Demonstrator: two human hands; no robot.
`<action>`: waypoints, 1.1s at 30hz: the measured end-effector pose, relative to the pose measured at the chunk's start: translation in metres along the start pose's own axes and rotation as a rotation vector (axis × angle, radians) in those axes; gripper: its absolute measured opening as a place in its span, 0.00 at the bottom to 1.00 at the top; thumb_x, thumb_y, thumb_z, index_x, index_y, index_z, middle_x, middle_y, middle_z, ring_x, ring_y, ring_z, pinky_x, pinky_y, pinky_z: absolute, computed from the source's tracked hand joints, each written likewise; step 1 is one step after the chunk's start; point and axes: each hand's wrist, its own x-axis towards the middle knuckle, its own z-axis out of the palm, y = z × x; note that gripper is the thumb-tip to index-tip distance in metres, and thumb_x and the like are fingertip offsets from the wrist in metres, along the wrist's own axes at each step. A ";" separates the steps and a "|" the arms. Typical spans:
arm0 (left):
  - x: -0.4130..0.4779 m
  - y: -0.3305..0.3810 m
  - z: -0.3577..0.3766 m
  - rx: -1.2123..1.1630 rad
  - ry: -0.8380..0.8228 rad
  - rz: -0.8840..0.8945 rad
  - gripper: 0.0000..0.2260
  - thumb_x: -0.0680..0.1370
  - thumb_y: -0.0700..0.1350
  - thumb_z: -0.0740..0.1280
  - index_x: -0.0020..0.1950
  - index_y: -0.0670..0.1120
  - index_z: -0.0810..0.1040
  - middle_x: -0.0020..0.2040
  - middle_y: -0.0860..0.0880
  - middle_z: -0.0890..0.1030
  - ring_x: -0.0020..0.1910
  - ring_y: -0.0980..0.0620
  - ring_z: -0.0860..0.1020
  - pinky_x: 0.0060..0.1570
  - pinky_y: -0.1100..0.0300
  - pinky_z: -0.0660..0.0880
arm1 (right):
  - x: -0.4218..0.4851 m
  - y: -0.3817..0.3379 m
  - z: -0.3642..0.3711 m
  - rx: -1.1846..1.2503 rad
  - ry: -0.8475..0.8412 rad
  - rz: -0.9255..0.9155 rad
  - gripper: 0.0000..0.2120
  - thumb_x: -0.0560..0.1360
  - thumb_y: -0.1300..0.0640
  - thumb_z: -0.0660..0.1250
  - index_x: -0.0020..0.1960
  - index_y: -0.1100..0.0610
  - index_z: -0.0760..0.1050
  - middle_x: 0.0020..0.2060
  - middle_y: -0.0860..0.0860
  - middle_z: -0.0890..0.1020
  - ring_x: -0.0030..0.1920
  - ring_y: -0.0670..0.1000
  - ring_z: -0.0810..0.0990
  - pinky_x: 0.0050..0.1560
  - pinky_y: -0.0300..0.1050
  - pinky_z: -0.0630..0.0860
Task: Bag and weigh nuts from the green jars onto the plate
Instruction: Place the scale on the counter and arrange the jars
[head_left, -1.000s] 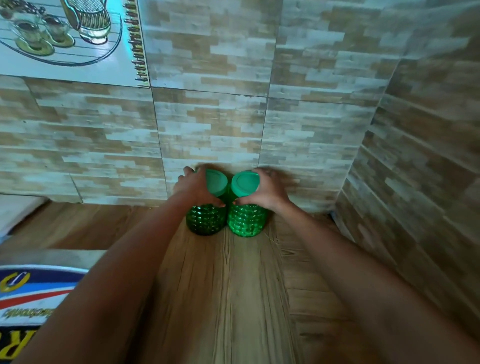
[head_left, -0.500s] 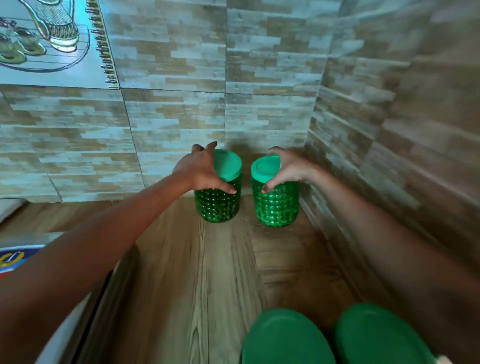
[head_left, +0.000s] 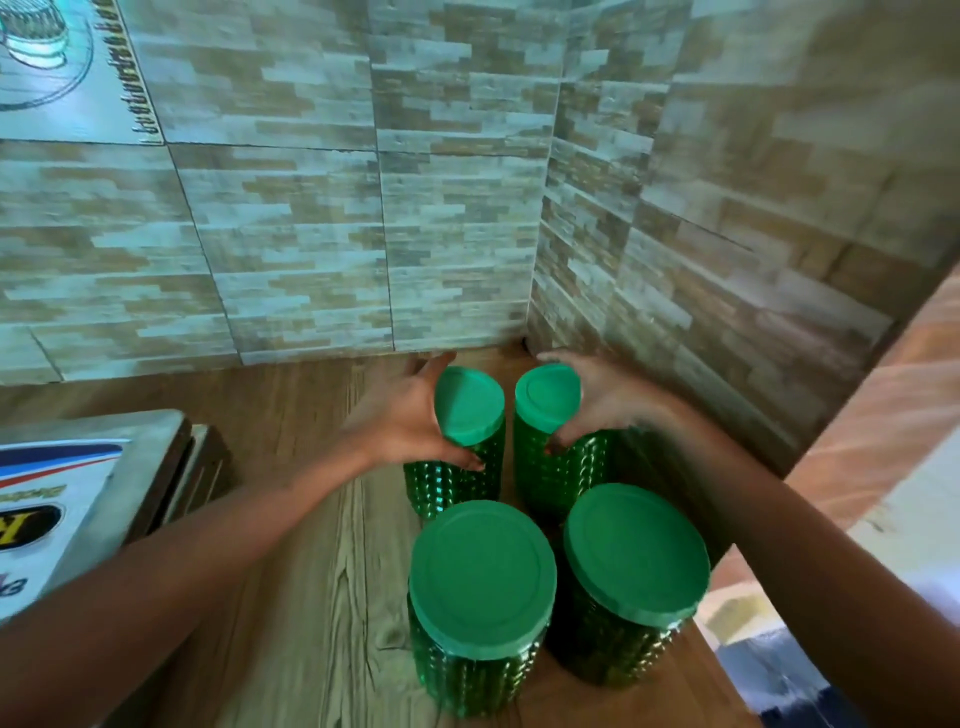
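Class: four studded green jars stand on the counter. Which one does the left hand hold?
The back-left studded green jar, under the left hand; the right hand holds the back-right jar, and the front-left jar and front-right jar stand untouched.

left hand (head_left: 410, 423) and right hand (head_left: 602, 408) both curled, gripping.

Jars (head_left: 480, 670): contents unseen; printed box (head_left: 62, 509) cropped left

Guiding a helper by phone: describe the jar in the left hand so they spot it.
Where the tiled walls meet over the counter stand four green jars. Take the back pair. It is the left jar, gripped by the left hand; the right hand grips the right jar.
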 end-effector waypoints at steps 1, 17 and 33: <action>-0.003 0.003 0.004 -0.005 -0.006 0.004 0.57 0.56 0.63 0.77 0.76 0.49 0.49 0.73 0.45 0.62 0.70 0.44 0.64 0.68 0.48 0.64 | -0.005 0.003 0.005 0.007 0.006 -0.008 0.51 0.60 0.58 0.80 0.75 0.49 0.55 0.74 0.52 0.61 0.70 0.53 0.63 0.65 0.43 0.62; -0.019 0.004 0.023 0.054 -0.013 0.022 0.52 0.60 0.63 0.75 0.76 0.50 0.52 0.72 0.46 0.60 0.68 0.46 0.66 0.65 0.48 0.68 | -0.025 0.014 0.027 -0.015 0.059 0.031 0.52 0.56 0.49 0.82 0.72 0.39 0.57 0.67 0.59 0.58 0.69 0.61 0.61 0.70 0.57 0.62; -0.063 -0.010 -0.002 -0.053 0.337 0.263 0.30 0.72 0.60 0.63 0.71 0.48 0.67 0.70 0.50 0.69 0.67 0.52 0.70 0.67 0.57 0.64 | -0.045 -0.037 0.017 0.103 0.301 -0.267 0.38 0.63 0.43 0.75 0.70 0.44 0.65 0.68 0.44 0.66 0.67 0.44 0.65 0.67 0.42 0.61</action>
